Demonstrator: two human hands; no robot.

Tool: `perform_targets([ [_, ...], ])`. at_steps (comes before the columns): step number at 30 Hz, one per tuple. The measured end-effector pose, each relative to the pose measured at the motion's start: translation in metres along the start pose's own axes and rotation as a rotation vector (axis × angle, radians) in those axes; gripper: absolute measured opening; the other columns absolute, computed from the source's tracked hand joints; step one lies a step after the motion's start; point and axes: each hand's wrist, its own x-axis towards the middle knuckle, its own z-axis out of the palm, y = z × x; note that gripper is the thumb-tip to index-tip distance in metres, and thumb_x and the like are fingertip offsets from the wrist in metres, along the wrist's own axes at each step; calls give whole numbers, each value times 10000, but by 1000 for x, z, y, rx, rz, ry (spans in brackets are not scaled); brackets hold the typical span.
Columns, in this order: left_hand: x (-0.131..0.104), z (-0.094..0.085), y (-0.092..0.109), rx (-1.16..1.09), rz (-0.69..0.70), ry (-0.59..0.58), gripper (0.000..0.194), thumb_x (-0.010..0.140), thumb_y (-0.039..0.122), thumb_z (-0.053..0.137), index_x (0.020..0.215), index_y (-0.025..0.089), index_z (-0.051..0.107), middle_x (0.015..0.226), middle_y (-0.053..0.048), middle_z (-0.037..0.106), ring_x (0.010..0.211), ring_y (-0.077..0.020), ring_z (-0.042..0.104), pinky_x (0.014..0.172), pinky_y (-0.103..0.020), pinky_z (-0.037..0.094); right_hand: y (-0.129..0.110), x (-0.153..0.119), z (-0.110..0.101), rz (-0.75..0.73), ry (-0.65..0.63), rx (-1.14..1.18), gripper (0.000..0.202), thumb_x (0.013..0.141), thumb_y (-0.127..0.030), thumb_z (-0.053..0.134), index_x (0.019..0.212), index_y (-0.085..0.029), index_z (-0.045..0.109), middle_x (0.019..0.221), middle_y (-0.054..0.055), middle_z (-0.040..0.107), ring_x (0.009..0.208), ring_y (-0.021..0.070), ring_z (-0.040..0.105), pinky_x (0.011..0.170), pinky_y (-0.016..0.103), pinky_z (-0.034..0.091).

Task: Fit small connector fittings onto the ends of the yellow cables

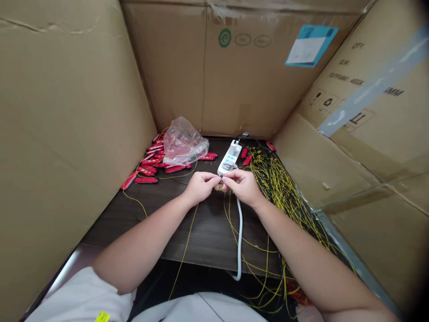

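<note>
Just in front of the white power strip (230,156), my left hand (200,187) and my right hand (245,185) meet, fingertips pinched. Between them is a small dark piece (221,178), mostly covered by the fingers, so its exact kind cannot be made out. A bit of yellow shows just below it. Thin yellow wire (187,237) runs down from beneath my left hand toward my lap, and more yellow strands hang below my right hand. A thick white cable (240,237) drops past my right hand over the table's front edge.
Red stick-like pieces (146,180) lie heaped at the left, partly under a clear plastic bag (184,141). A tangle of yellow wires (278,179) covers the table's right side. Tall cardboard walls (177,67) enclose the dark tabletop (161,228) at left, back and right.
</note>
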Motion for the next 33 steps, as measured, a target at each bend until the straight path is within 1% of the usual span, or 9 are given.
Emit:
perform_targets([
  [2,1,1,-2,-9,-36,14,279,722,382,669,658,111,671,539,-16,572,378,-43,375,374,-193,254,5,-1,-1,-130,23,-109,211,764,-346,670,772,-137,643,668,57,659,556,154,633,533,277,533],
  [5,3,2,-3,-97,-145,88,282,706,372,689,612,112,632,480,2,522,336,-39,322,349,-201,217,11,1,-2,-434,37,-348,134,812,-241,596,711,-162,635,778,73,665,681,158,632,618,288,521],
  [7,5,1,-2,-196,-224,135,257,700,347,699,635,109,624,474,20,490,332,-27,284,347,-190,189,15,3,-3,-550,33,-516,128,828,-183,559,726,-166,634,789,73,658,729,158,618,675,291,507],
  [12,6,-3,1,-410,-331,95,199,658,250,722,772,110,637,595,15,531,392,-25,340,366,-159,215,30,11,-5,-518,-31,-811,107,822,-112,548,837,-155,645,823,72,659,758,175,602,723,300,484],
  [18,4,-8,3,-460,-378,-24,198,663,243,719,790,109,646,653,-3,565,431,-34,399,385,-163,291,35,13,-1,-488,-118,-968,137,827,-87,527,821,-146,650,863,97,644,869,214,565,809,339,481],
  [22,4,-9,4,-440,-377,-30,200,671,256,720,798,113,659,662,-20,590,440,-42,423,392,-168,313,30,11,-1,-504,-84,-933,141,833,-96,522,857,-144,652,883,101,637,868,216,552,805,353,482],
  [26,3,-8,5,-412,-368,-24,229,658,273,734,806,110,672,658,-20,593,441,-46,433,390,-175,327,22,9,-1,-570,42,-667,155,890,-163,496,909,-162,649,894,82,658,847,188,595,800,346,490],
  [29,3,-7,4,-350,-321,-25,259,634,311,759,766,106,672,645,-24,601,436,-54,444,384,-186,338,18,6,0,-569,82,-535,133,887,-200,526,871,-167,653,873,72,668,824,172,617,783,320,499],
  [33,2,-6,2,-246,-256,-47,281,625,355,768,701,105,663,639,-32,615,429,-57,454,386,-195,350,16,4,1,-537,83,-495,124,858,-183,542,787,-166,643,779,51,649,744,151,602,718,287,486],
])
